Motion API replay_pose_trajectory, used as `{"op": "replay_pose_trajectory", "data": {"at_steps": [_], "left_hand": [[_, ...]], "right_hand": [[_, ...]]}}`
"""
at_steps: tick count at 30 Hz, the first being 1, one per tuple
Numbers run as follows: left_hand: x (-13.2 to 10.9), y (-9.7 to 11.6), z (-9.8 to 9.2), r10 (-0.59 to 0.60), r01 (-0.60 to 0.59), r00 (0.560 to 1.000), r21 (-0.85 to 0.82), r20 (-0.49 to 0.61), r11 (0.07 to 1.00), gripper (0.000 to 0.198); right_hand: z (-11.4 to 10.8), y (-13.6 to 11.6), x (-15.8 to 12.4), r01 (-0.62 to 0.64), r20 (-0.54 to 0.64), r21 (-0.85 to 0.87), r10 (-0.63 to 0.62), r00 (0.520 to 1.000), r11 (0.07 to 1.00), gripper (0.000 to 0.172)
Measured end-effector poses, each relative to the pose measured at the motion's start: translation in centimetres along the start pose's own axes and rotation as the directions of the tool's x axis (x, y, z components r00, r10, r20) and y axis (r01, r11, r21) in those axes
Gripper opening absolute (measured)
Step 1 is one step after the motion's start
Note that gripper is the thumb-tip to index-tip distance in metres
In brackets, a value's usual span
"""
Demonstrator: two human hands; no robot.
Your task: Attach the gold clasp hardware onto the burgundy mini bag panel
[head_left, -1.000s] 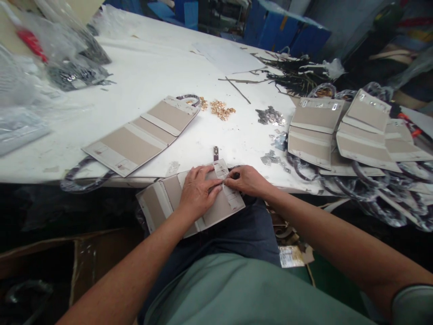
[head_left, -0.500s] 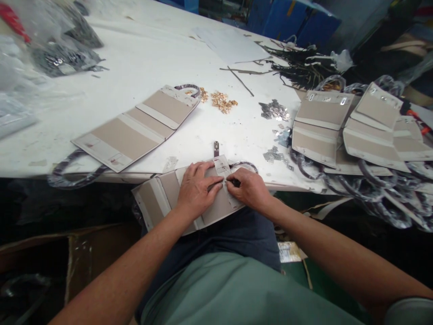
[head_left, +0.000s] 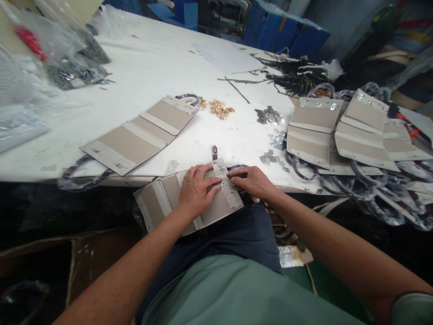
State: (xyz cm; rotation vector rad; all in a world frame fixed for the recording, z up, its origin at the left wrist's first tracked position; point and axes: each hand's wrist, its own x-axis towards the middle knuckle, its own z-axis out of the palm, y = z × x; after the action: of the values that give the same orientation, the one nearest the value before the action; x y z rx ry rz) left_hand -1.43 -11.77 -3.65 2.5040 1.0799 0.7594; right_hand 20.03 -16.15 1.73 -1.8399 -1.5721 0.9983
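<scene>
Pressing panel (head_left: 152, 205) under flat left hand (head_left: 198, 192); right hand (head_left: 252, 181) pinching, perhaps, a clasp (head_left: 227, 183); spare panel (head_left: 135, 135) lying untouched at 10 o'clock.

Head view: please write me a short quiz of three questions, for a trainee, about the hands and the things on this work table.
1. True or false: the left hand and the right hand both touch the beige panel.
2. Which pile lies nearer the stack of panels? A gold fittings; B silver fittings.
3. On what does that beige panel rest?
Key: 1 true; 2 B; 3 the lap.
</scene>
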Motion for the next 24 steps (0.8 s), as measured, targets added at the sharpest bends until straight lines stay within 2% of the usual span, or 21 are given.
{"op": "replay_pose_trajectory", "data": {"at_steps": [3, 8, 14, 19, 24], "left_hand": [[-0.1, -0.1, 0.1, 0.001, -0.001, 1.0, -0.007, -0.007, 1.0, 0.024], [-0.2, 0.0, 0.1, -0.011, 0.011, 1.0, -0.017, -0.012, 1.0, 0.024], [-0.3, 0.0, 0.0, -0.002, 0.002, 1.0, -0.014, -0.012, 1.0, 0.024], [-0.4, 0.0, 0.0, -0.003, 0.003, 1.0, -0.023, -0.016, 1.0, 0.021], [-0.4, -0.2, 0.0, -0.007, 0.006, 1.0, -0.025, -0.013, 1.0, 0.027]], "right_hand": [[0.2, -0.4, -0.2, -0.072, -0.02, 0.106, 0.074, 0.997, 0.992, 0.031], [1.6, -0.8, -0.1, -0.142, -0.007, 0.194, 0.146, 0.989, 0.971, 0.017], [0.9, -1.1, 0.5, -0.127, 0.108, 0.151, 0.112, 0.988, 0.98, 0.019], [0.5, -1.3, 1.4, -0.161, 0.179, 0.202, 0.125, 0.976, 0.966, 0.018], [0.9, -1.1, 1.8, -0.088, 0.162, 0.062, 0.077, 0.984, 0.994, 0.019]]}}
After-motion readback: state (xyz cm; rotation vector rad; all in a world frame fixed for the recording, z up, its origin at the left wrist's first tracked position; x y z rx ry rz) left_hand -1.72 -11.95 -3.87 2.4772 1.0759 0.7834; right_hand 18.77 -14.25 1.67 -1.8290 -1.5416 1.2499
